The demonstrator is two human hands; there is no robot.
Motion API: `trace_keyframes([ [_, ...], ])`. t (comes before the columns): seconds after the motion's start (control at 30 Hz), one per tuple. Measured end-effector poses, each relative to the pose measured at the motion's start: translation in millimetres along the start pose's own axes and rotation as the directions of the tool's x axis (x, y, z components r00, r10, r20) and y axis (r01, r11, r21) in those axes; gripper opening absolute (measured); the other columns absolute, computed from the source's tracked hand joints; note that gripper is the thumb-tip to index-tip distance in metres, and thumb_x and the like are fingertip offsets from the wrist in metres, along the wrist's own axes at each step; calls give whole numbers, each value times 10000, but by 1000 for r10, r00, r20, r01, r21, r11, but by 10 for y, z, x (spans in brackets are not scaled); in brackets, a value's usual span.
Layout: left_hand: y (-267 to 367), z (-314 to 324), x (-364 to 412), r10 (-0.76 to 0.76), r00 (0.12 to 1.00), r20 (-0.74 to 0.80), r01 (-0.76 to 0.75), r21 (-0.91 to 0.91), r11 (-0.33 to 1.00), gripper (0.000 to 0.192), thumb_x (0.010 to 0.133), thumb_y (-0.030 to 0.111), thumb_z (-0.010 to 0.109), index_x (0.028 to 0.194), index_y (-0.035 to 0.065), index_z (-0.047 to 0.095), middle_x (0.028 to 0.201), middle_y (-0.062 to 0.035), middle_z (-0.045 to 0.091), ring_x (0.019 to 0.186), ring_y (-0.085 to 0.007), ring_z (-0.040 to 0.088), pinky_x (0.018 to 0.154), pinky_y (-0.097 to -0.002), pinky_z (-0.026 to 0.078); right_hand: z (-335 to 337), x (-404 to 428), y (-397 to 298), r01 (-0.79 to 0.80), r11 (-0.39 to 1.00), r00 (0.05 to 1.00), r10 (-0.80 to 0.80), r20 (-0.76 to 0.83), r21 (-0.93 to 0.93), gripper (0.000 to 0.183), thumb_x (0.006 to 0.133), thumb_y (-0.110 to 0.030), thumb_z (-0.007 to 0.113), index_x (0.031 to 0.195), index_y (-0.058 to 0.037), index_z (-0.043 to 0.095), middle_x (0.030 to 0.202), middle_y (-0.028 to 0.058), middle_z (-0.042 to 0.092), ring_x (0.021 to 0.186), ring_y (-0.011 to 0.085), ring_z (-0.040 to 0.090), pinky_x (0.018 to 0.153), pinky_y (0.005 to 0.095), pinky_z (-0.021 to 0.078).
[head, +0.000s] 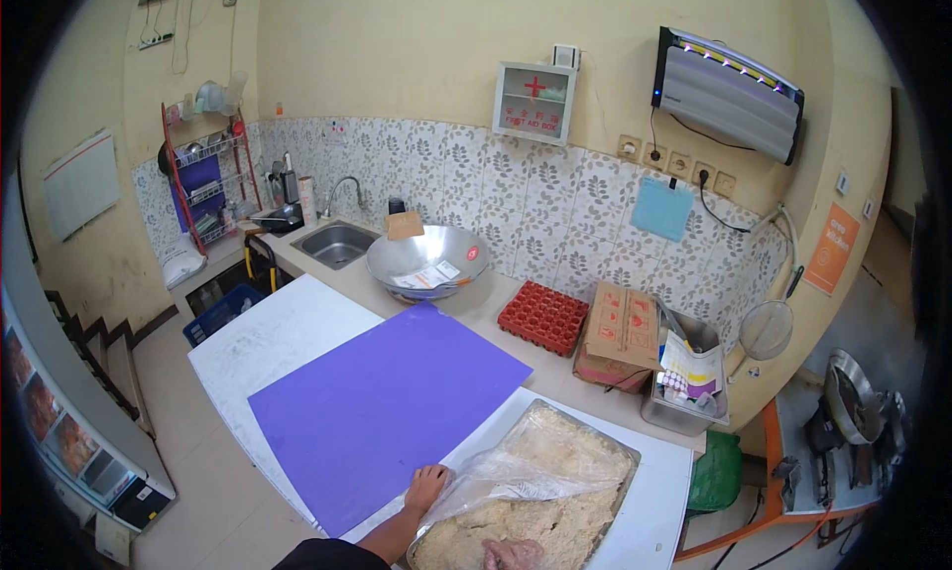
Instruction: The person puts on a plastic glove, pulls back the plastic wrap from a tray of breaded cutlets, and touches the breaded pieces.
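My left hand (426, 488) is at the left rim of a large metal tray (632, 462), its fingers curled on the edge of a clear plastic film (513, 469). The film lies wrinkled across the upper and left part of the tray. Pale, crumbly coating (550, 522) fills the tray. A pinkish lump that looks like raw meat (513, 554) rests on the crumbs at the bottom edge of the picture. A purple sheet (394, 414) lies flat on the white table (297, 324), just left of the hand. My right hand is out of view.
Behind the table, a counter (491, 295) holds a wide metal wok (428, 261), red egg trays (543, 317), a cardboard box (617, 324) and a metal container (680, 414). A sink (338, 246) is at the back left. A green bin (718, 473) and cooking pans (851, 399) are at right.
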State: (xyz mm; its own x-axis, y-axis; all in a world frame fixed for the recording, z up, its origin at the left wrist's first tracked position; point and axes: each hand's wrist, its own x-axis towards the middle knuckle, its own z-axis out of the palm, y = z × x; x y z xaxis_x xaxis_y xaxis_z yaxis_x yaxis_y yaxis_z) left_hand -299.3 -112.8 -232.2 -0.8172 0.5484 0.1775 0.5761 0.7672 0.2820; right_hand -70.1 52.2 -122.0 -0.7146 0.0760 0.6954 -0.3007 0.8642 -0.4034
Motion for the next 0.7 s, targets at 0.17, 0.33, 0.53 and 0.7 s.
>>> trace_keyframes([
  [0.17, 18, 13, 11, -2, 1000, -21, 3, 22, 1000, 305, 875, 114, 485, 1166, 126, 576, 1208, -31, 538, 1155, -224, 497, 937, -377, 383, -132, 112, -75, -55, 998, 996, 55, 71, 0, 272, 736, -77, 712, 994, -160, 705, 764, 76, 590, 697, 312, 539, 668, 467, 415],
  [0.33, 15, 4, 56, 19, 999, -36, -18, 25, 1000, 294, 867, 116, 496, 1148, 123, 583, 1192, -32, 541, 1149, -218, 500, 934, -378, 386, -191, 119, -85, -178, 983, 950, 183, 253, -42, 306, 766, -123, 673, 1071, -142, 679, 933, 103, 602, 903, 331, 552, 860, 464, 428],
  [0.53, 19, 36, 110, 13, 998, -56, -9, 60, 998, 289, 857, 124, 507, 1134, 126, 593, 1179, -31, 549, 1146, -218, 501, 929, -376, 392, 30, -97, -19, -166, 982, 974, 177, 143, -85, 386, 781, -135, 661, 1167, -140, 668, 1050, 100, 603, 1024, 328, 532, 946, 485, 389],
  [0.7, -2, 35, 37, 34, 997, -65, -30, 59, 998, 288, 855, 123, 508, 1130, 131, 595, 1180, -28, 549, 1143, -216, 502, 928, -371, 391, 17, -156, -11, -149, 977, 960, 180, 212, -155, 372, 780, -133, 660, 1153, -125, 668, 1038, 108, 602, 1011, 327, 536, 929, 485, 395],
])
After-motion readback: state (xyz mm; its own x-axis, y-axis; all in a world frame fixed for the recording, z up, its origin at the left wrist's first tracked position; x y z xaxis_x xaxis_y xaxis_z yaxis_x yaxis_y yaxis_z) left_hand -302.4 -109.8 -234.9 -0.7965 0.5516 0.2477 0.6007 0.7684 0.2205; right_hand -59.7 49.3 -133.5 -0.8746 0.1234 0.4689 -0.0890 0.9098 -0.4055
